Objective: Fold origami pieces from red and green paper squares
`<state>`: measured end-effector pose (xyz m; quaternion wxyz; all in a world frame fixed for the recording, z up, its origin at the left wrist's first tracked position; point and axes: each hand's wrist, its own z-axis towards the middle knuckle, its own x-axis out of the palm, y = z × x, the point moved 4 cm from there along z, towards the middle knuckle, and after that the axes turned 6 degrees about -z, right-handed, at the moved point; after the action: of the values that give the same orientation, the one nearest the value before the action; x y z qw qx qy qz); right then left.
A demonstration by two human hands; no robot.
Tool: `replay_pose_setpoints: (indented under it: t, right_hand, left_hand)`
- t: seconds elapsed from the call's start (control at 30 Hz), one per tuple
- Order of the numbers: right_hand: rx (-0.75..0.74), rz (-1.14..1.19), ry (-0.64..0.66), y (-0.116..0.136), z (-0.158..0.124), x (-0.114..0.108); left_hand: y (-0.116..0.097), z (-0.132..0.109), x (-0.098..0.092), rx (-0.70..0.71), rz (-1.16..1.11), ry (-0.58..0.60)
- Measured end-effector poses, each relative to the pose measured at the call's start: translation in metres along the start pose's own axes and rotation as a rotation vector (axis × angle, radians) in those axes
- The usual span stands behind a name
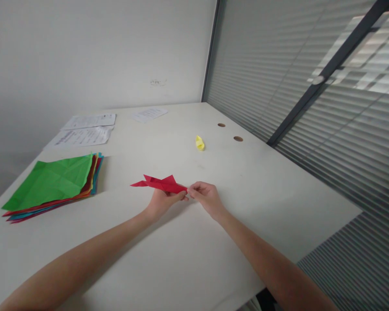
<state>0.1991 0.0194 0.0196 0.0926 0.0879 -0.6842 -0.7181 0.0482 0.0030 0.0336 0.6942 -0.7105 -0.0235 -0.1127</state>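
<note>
A folded red paper figure (164, 184) with pointed ends and small raised flaps is held just above the white table. My left hand (164, 199) grips it from below, thumb along its near side, and some of those fingers are hidden behind the paper. At the figure's right tip, my right hand (205, 195) pinches the paper between thumb and fingers. Farther back on the table sits a small folded yellow paper piece (200, 143), apart from both hands.
A stack of coloured paper sheets (55, 179), green on top, lies at the left. Printed sheets (84, 134) rest behind it, with another printed paper (150, 114) near the wall. Two round holes (238, 139) pierce the table (168, 268) near its right edge, beside window blinds (262, 77).
</note>
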Motion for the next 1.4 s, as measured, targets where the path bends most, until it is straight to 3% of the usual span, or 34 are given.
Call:
replay_pose_setpoints:
  t: [0.27,0.63,0.9,1.1,1.4]
  right_hand:
    - [-0.090,-0.073,0.019,-0.003,-0.001,0.002]
    - [-0.097,-0.055,0.072,-0.001,-0.003,0.008]
    - [-0.094,-0.126,0.021,-0.004,0.000,0.002]
    - [-0.075,-0.125,0.072,0.000,-0.001,0.004]
    - [-0.140,-0.249,0.009,-0.003,0.001,0.000]
  left_hand:
    - [0.000,0.000,-0.001,0.013,0.009,-0.020]
    - [-0.004,0.001,-0.004,0.134,0.054,0.009]
    - [0.006,0.006,-0.005,0.101,0.028,0.061]
    - [0.007,0.007,-0.005,0.098,-0.028,0.074]
    - [0.016,0.008,-0.007,0.020,-0.005,0.036]
